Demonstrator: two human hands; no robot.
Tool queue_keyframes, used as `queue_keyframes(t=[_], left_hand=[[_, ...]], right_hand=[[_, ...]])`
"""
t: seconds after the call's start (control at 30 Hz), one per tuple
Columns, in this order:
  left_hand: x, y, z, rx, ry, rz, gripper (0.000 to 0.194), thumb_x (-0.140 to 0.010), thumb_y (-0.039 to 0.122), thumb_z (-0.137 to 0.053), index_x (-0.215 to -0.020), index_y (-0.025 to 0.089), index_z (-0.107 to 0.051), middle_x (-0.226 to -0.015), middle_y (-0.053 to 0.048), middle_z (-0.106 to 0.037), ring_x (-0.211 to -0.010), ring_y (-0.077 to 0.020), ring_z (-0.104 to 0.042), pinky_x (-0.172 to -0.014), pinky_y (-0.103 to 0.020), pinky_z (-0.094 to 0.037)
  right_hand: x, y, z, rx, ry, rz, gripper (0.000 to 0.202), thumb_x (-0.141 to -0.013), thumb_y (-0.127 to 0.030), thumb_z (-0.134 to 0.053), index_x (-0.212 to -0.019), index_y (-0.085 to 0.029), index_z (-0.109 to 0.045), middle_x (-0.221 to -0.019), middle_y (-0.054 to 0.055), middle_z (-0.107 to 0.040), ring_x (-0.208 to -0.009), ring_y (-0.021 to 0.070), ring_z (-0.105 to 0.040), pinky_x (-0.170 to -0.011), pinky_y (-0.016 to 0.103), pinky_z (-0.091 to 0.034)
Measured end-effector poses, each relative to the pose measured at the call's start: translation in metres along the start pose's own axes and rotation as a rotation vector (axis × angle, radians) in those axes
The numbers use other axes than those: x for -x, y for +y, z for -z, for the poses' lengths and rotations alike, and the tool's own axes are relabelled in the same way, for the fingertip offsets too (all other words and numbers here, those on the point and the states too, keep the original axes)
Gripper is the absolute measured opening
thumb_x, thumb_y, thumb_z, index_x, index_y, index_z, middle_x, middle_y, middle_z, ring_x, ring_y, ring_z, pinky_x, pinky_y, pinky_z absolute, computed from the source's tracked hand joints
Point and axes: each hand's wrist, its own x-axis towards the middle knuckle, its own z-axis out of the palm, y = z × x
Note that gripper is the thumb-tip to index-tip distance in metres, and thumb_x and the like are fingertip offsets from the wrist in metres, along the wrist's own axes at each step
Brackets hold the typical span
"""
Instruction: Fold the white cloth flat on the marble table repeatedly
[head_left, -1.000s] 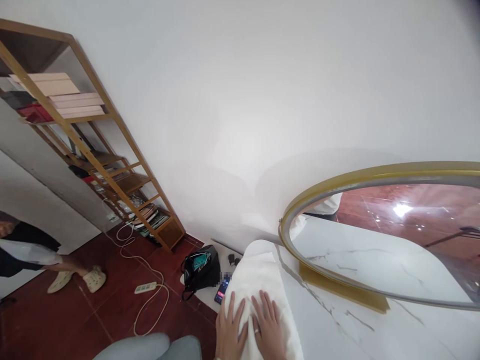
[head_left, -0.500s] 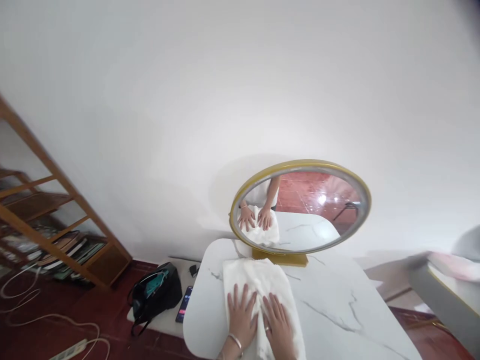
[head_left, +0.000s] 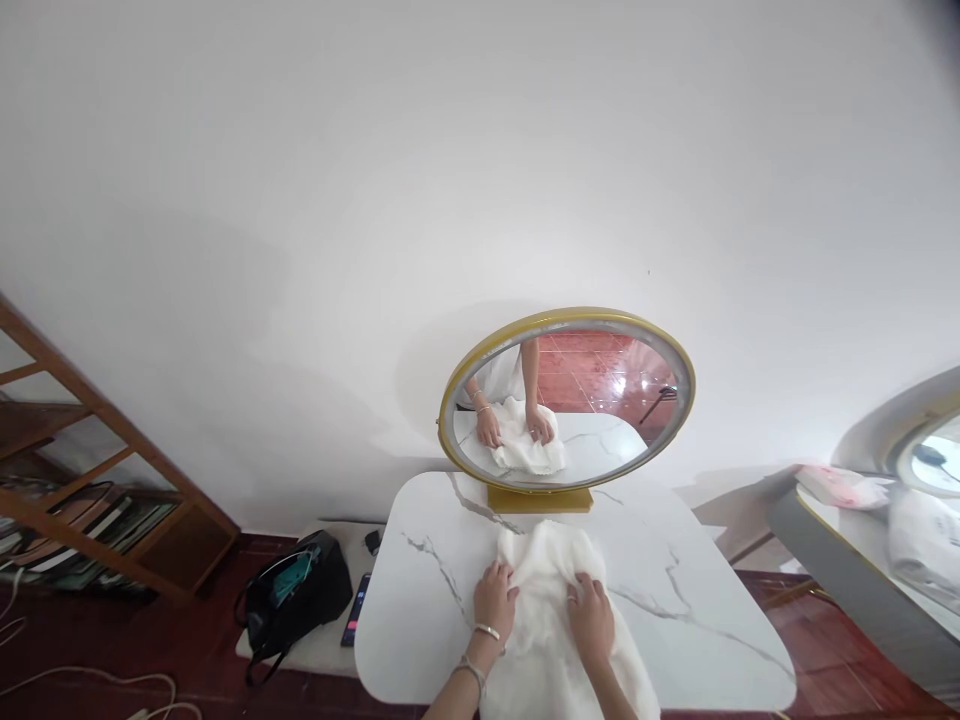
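At the left edge, a wooden shelf is cut off by the frame, its lower contents a jumble hard to sort. Lower left, a black bag sits beside a phone, whose far side meets the tabletop's edge. At bottom centre, the left hand pinches the near-left side of a bunched white cloth, fingertips partly buried; the right hand grips its right side, fingers curled under and partly hidden. The cloth lies on the marbled table, its lower end cut off by the frame. Behind it stands an oval mirror, reflecting both hands. Far right, a second mirror is cropped, above what is probably a plastic-wrapped bundle.
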Motion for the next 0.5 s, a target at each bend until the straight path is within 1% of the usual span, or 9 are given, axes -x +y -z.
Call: queue_keyframes(t=[0.1, 0.13, 0.2, 0.27, 0.33, 0.37, 0.43, 0.47, 0.5], left_hand=[[0.001, -0.005, 0.013, 0.034, 0.107, 0.050, 0.018, -0.076, 0.008, -0.051, -0.085, 0.022, -0.058, -0.085, -0.001, -0.061, -0.083, -0.0168, -0.061, -0.075, -0.027, -0.048], [-0.001, -0.007, 0.019, 0.044, 0.157, 0.065, 0.018, -0.078, 0.008, -0.048, -0.086, 0.022, -0.057, -0.085, -0.001, -0.061, -0.084, -0.0174, -0.060, -0.075, -0.029, -0.048], [-0.008, -0.009, 0.034, 0.058, 0.265, 0.079, 0.018, -0.083, 0.011, -0.043, -0.090, 0.022, -0.056, -0.088, -0.003, -0.059, -0.088, -0.0194, -0.059, -0.079, -0.033, -0.048], [-0.020, -0.007, 0.054, 0.062, 0.363, 0.083, 0.019, -0.088, 0.018, -0.038, -0.095, 0.022, -0.055, -0.096, -0.006, -0.057, -0.095, -0.0218, -0.056, -0.086, -0.037, -0.046], [-0.036, 0.001, 0.079, 0.071, 0.470, 0.074, 0.020, -0.092, 0.025, -0.035, -0.098, 0.021, -0.054, -0.105, -0.009, -0.054, -0.105, -0.0240, -0.051, -0.092, -0.041, -0.043], [-0.044, 0.007, 0.092, 0.079, 0.533, 0.063, 0.022, -0.093, 0.029, -0.034, -0.099, 0.021, -0.053, -0.110, -0.010, -0.052, -0.111, -0.0248, -0.048, -0.095, -0.041, -0.041], [-0.059, 0.020, 0.118, 0.121, 0.712, -0.005, 0.023, -0.094, 0.032, -0.034, -0.099, 0.020, -0.053, -0.120, -0.014, -0.048, -0.119, -0.0261, -0.043, -0.099, -0.042, -0.039], [-0.067, 0.026, 0.130, 0.134, 0.773, -0.037, 0.025, -0.094, 0.032, -0.034, -0.103, 0.018, -0.053, -0.127, -0.015, -0.044, -0.124, -0.0267, -0.039, -0.101, -0.043, -0.037], [-0.075, 0.031, 0.139, 0.147, 0.808, -0.062, 0.027, -0.094, 0.032, -0.035, -0.110, 0.017, -0.051, -0.134, -0.016, -0.040, -0.129, -0.0273, -0.035, -0.104, -0.044, -0.034]], right_hand=[[0.000, -0.037, 0.000, -0.041, -0.032, 0.007, 0.028, -0.077, -0.028, -0.035, -0.081, -0.023, -0.062, -0.085, 0.008, -0.066, -0.075, 0.0239, -0.062, -0.064, 0.033, -0.043], [-0.003, -0.051, 0.002, -0.066, -0.020, -0.002, 0.026, -0.076, -0.028, -0.036, -0.081, -0.023, -0.062, -0.084, 0.008, -0.066, -0.075, 0.0239, -0.061, -0.064, 0.032, -0.042], [-0.011, -0.081, 0.013, -0.164, 0.050, -0.017, 0.027, -0.077, -0.028, -0.037, -0.085, -0.022, -0.062, -0.086, 0.008, -0.064, -0.075, 0.0233, -0.060, -0.063, 0.032, -0.042], [-0.023, -0.113, 0.030, -0.325, 0.153, -0.026, 0.028, -0.079, -0.028, -0.037, -0.090, -0.021, -0.062, -0.091, 0.008, -0.062, -0.069, 0.0202, -0.058, -0.060, 0.031, -0.042], [-0.035, -0.143, 0.049, -0.523, 0.248, 0.028, 0.025, -0.081, -0.030, -0.041, -0.093, -0.019, -0.061, -0.092, 0.007, -0.060, -0.058, 0.0147, -0.052, -0.059, 0.030, -0.044], [-0.041, -0.157, 0.058, -0.621, 0.298, 0.060, 0.024, -0.083, -0.031, -0.043, -0.095, -0.019, -0.060, -0.096, 0.008, -0.059, -0.058, 0.0128, -0.051, -0.059, 0.029, -0.045], [-0.051, -0.181, 0.070, -0.770, 0.374, 0.139, 0.025, -0.087, -0.034, -0.044, -0.102, -0.019, -0.057, -0.106, 0.010, -0.055, -0.065, 0.0124, -0.055, -0.059, 0.027, -0.047], [-0.055, -0.191, 0.072, -0.803, 0.398, 0.183, 0.027, -0.088, -0.035, -0.044, -0.106, -0.019, -0.056, -0.110, 0.011, -0.053, -0.072, 0.0135, -0.057, -0.061, 0.028, -0.049], [-0.060, -0.200, 0.073, -0.798, 0.412, 0.226, 0.030, -0.089, -0.037, -0.042, -0.110, -0.018, -0.054, -0.112, 0.012, -0.052, -0.079, 0.0155, -0.059, -0.065, 0.029, -0.051]])
